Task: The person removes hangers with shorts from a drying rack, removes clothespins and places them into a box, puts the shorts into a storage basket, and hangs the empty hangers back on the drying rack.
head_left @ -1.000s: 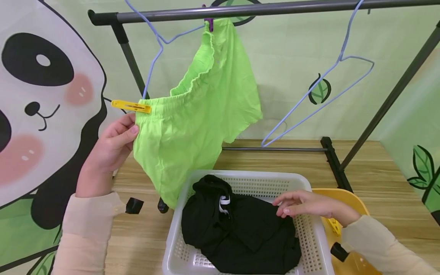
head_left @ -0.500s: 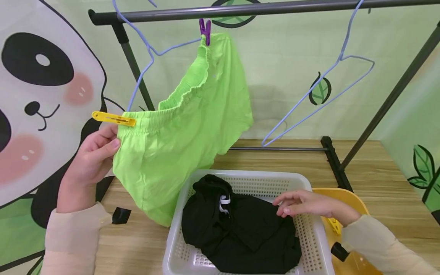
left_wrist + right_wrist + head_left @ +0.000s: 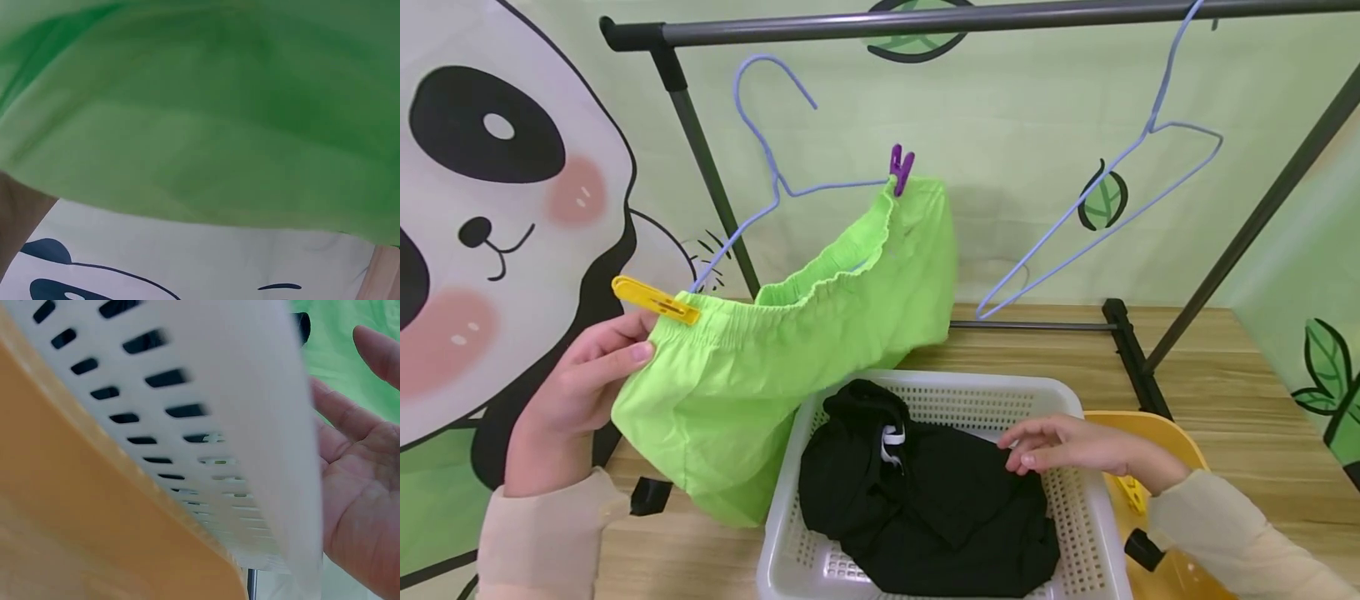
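My left hand (image 3: 580,375) pinches the waistband corner of bright green elastic-waist shorts (image 3: 722,392), thumb in front. A blue wire hanger (image 3: 772,167) supports the shorts; its hook is below the rack's bar and apart from it. One corner is clipped by a yellow clothespin (image 3: 655,300), the other by a purple clothespin (image 3: 900,169). Green cloth (image 3: 187,137) fills most of the left wrist view. My right hand (image 3: 1075,450) hovers with loosely bent fingers over the right rim of a white basket (image 3: 985,381), holding nothing. Inside lies a black garment (image 3: 940,517) with a white drawstring.
A dark metal rack bar (image 3: 820,29) runs across the top. Another blue hanger (image 3: 1060,217) hangs from it on the right. Beside the basket stands a yellow-orange tub (image 3: 1180,442) with a yellow clothespin (image 3: 1131,493) in it. A panda-print backdrop (image 3: 1022,100) stands behind.
The hanger with the shorts has come down from the bar, its hook dropping into view below it. My left hand has moved left and down. The right hand has stayed in place.
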